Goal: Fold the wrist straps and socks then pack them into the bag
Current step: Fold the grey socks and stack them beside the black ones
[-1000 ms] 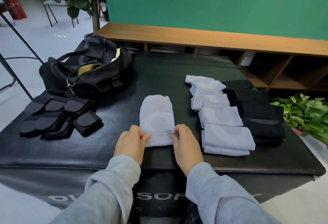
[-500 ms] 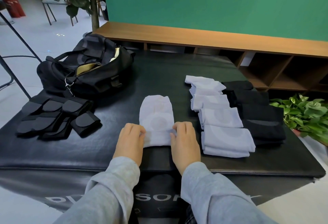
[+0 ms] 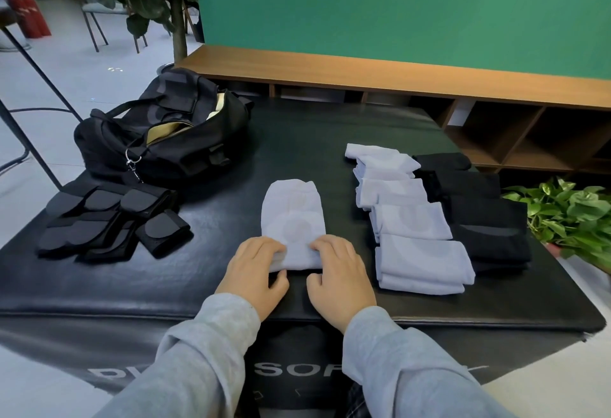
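Both hands pinch the near end of the pale sock (image 3: pixel 292 219) at the middle of the black mat (image 3: pixel 297 139): left hand (image 3: pixel 253 272) and right hand (image 3: pixel 340 272) have rolled that edge up since a second ago, so the fold has begun. The sock lies flat, toe pointing away.

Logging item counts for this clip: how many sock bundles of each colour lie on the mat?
Light blue socks: 5, four folded in the row and one under both hands
Black socks: 4 folded, as far as the dark pile shows
Total: 9
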Motion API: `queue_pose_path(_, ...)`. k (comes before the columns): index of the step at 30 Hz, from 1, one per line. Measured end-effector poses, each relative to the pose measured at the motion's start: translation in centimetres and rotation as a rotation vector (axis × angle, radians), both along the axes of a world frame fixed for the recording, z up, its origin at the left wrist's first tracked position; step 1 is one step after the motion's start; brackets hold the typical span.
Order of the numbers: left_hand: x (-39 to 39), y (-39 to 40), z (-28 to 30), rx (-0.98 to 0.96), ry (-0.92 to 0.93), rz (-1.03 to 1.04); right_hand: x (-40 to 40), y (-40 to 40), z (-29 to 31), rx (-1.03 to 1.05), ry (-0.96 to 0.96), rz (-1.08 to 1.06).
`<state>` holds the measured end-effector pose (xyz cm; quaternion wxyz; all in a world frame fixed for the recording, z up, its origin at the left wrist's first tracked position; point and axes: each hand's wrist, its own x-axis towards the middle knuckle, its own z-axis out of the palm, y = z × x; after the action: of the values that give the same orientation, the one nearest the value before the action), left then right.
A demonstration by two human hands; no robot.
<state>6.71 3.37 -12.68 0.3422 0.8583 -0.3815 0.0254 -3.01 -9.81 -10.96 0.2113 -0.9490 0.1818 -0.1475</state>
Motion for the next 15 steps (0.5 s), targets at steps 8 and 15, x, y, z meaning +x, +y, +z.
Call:
queue_pose_path(8, 0.54, -0.02, 0.12, 0.023, 0.101, 0.044, 0.26, -0.37, -0.39, 0.136, -0.001, -0.061)
queue_pose_path(15, 0.57, 0.55, 1.09, -0.178, 0.175, 0.068, -0.19, -0.37, 0.05, 0.253, -0.118, -0.097)
